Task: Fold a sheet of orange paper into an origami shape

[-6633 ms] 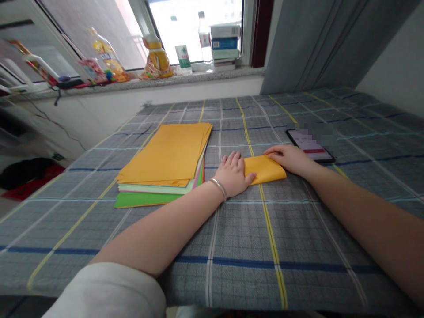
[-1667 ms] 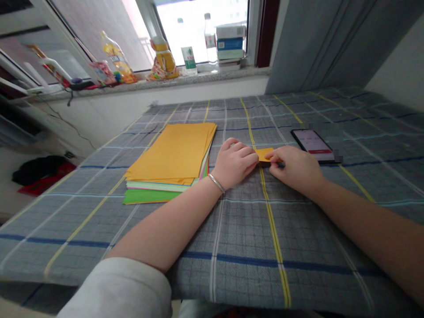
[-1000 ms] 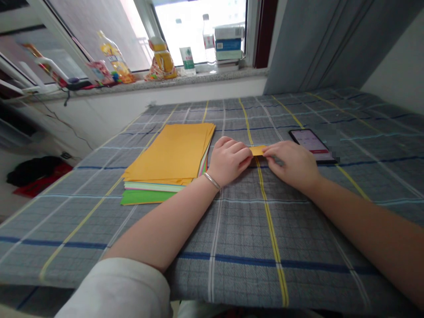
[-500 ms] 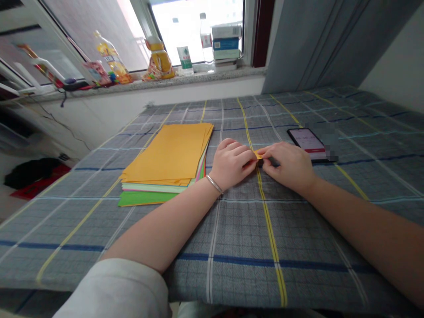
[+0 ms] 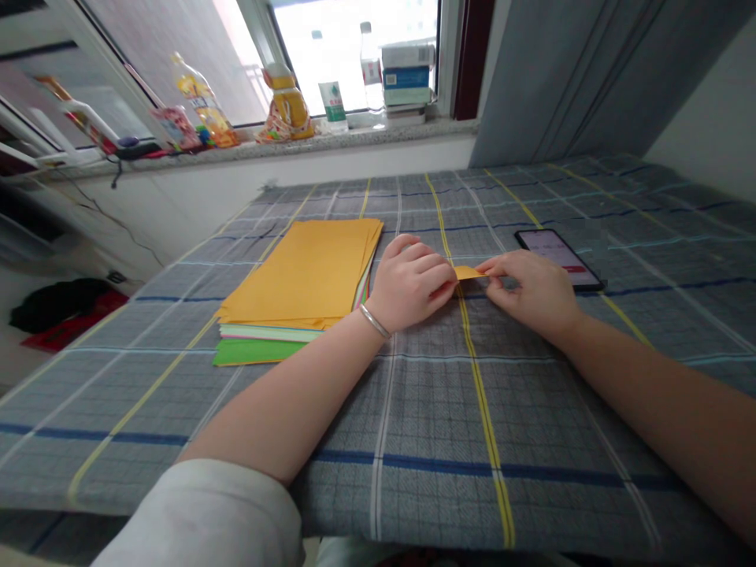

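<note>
A small folded piece of orange paper (image 5: 468, 273) stretches between my hands, just above the checked cloth. My left hand (image 5: 412, 283), with a silver bangle at the wrist, is closed on the paper's left end; its curled fingers hide that part. My right hand (image 5: 531, 290) pinches the right tip between thumb and fingertips. To the left of my left hand lies a stack of coloured paper (image 5: 301, 272), orange sheets on top, with white and green edges showing below.
A phone (image 5: 561, 258) with a lit screen lies just beyond my right hand. Grey checked cloth (image 5: 437, 425) covers the table. Along the windowsill (image 5: 354, 138) stand bottles, a green-and-white tube (image 5: 333, 106) and stacked boxes (image 5: 406, 79). A grey curtain (image 5: 549, 87) hangs at the back right.
My right hand has moved a little to the right, away from my left hand, so more of the orange paper shows between them. My left hand has stayed nearly in place.
</note>
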### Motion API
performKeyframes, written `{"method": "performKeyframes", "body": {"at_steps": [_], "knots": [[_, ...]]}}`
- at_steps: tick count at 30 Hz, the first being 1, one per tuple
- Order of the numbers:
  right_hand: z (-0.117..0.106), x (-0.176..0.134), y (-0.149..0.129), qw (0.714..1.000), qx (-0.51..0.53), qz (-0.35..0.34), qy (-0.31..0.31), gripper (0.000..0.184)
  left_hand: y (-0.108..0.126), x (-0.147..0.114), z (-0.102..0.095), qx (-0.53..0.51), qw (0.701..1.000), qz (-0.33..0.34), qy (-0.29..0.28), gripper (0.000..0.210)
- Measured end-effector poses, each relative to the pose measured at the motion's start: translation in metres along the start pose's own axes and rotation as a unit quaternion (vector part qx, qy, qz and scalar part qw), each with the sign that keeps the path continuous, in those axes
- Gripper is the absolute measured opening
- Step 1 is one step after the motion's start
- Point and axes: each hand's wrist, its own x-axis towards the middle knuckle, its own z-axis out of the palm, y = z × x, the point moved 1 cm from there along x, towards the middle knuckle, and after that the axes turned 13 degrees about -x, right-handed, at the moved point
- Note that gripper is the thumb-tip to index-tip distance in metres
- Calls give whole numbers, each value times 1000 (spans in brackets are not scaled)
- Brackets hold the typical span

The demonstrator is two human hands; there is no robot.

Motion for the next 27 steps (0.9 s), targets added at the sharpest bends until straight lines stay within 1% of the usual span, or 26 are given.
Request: {"method": "performKeyframes", "body": {"at_steps": [4, 7, 10, 14, 15, 17, 18, 19, 21, 22, 23, 25, 27], "knots": [[2, 0, 6, 1000, -1, 11, 8, 14, -8, 1, -3, -7, 1000, 1, 3, 21], [4, 0, 9, 999, 10, 45, 13, 11, -15, 0, -6, -9, 1000, -16, -1, 21], [4, -1, 10, 997, 24, 74, -3, 9, -21, -2, -6, -8, 1000, -26, 0, 21], [8, -3, 9, 991, 51, 122, -32, 9, -25, -6, -4, -2, 1000, -24, 17, 20], [8, -3, 9, 988, 63, 135, -30, 10, -26, -6, -3, -3, 999, -31, 23, 20], [8, -3, 9, 986, 87, 143, 0, 9, -28, -7, -1, -7, 999, -38, 33, 20], [7, -3, 9, 986, 95, 135, 24, 10, -28, -8, 0, -9, 999, -33, 36, 20], [6, -2, 9, 987, 96, 121, 49, 16, -28, -8, 1, -10, 999, -20, 37, 19], [1, 0, 7, 991, 79, 73, 78, 26, -26, -9, 3, -10, 999, 14, 39, 17], [-1, 1, 5, 994, 66, 46, 77, 23, -24, -9, 4, -8, 999, 27, 41, 15], [-3, 2, 4, 996, 52, 22, 68, 16, -22, -10, 5, -4, 999, 32, 43, 13], [-6, 3, 1, 998, 27, -15, 58, 4, -17, -10, 6, 3, 999, 23, 45, 12], [-9, 3, -2, 997, 5, -40, 71, 7, -11, -9, 6, -2, 999, 0, 34, 13]]}}
